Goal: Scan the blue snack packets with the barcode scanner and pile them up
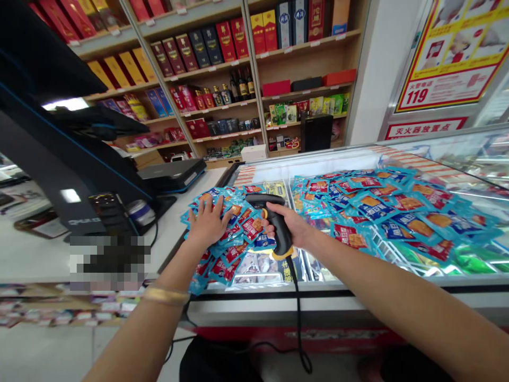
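Note:
My left hand (209,223) lies with its fingers spread on a pile of small blue-edged snack packets (252,228), some red and some dark blue in the middle. Held in my right hand (292,225) is a black and yellow barcode scanner (280,228), its head turned left over the edge of that pile. From the scanner's grip a black cable (297,313) hangs down past the front of the glass-topped freezer (270,289). A second, larger heap of the same packets (374,207) spreads over the glass to the right.
At left stands a checkout counter (175,233) with a dark terminal (79,159) and a flat black device (170,175) on it. Shelves (222,66) of boxes and bottles line the back. A small white box (254,153) sits behind the freezer.

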A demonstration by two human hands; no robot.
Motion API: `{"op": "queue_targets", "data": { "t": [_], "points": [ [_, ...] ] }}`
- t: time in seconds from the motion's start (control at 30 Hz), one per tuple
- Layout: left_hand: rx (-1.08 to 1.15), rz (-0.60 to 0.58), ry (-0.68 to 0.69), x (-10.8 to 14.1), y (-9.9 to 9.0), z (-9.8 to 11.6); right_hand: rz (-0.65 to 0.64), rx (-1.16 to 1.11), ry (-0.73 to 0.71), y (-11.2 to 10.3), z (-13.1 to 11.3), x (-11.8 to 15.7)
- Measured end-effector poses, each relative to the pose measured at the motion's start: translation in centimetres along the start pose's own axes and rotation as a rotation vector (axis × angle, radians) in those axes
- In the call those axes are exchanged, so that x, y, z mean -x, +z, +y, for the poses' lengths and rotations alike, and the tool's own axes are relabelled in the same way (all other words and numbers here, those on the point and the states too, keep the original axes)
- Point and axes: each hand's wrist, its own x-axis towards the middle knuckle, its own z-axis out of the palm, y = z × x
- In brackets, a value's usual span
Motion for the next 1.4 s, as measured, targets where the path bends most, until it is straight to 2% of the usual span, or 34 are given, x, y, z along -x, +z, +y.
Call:
{"op": "queue_targets", "data": {
  "t": [0.17,0.3,0.4,0.53,0.63,0.73,0.87,1.03,1.13,1.27,1.4],
  "points": [
    [0.056,0.077,0.031,0.1,-0.5,0.4,0.027,-0.014,-0.034,-0.2,-0.8,1.2],
    [0.197,0.236,0.164,0.8,-0.9,2.8,0.06,-0.029,-0.122,-1.6,-3.2,4.6],
    [0.38,0.261,0.407,2.1,0.0,6.5,0.115,-0.025,-0.241,-3.6,-4.7,8.2],
    [0.551,0.104,0.691,4.2,2.2,13.2,0.203,-0.027,-0.301,-6.7,-5.4,12.6],
    [0.608,0.006,0.81,5.3,3.7,17.8,0.258,-0.028,-0.338,-8.5,-5.1,15.1],
    [0.609,-0.035,0.852,5.8,4.6,20.6,0.277,0.004,-0.373,-9.7,-4.5,16.5],
    [0.549,-0.044,0.833,6.4,4.8,21.8,0.283,0.011,-0.405,-10.4,-4.0,16.9],
    [0.576,0.09,0.746,6.9,4.6,21.6,0.31,-0.047,-0.439,-10.4,-3.9,16.8],
    [0.719,0.15,0.599,6.6,4.6,21.3,0.317,-0.045,-0.455,-10.4,-3.9,16.8],
    [0.894,0.134,0.3,5.5,4.5,20.6,0.304,0.006,-0.451,-10.4,-3.9,16.8],
    [0.925,0.142,0.246,4.9,4.4,20.2,0.279,0.063,-0.381,-10.3,-3.8,16.5]
  ]
}}
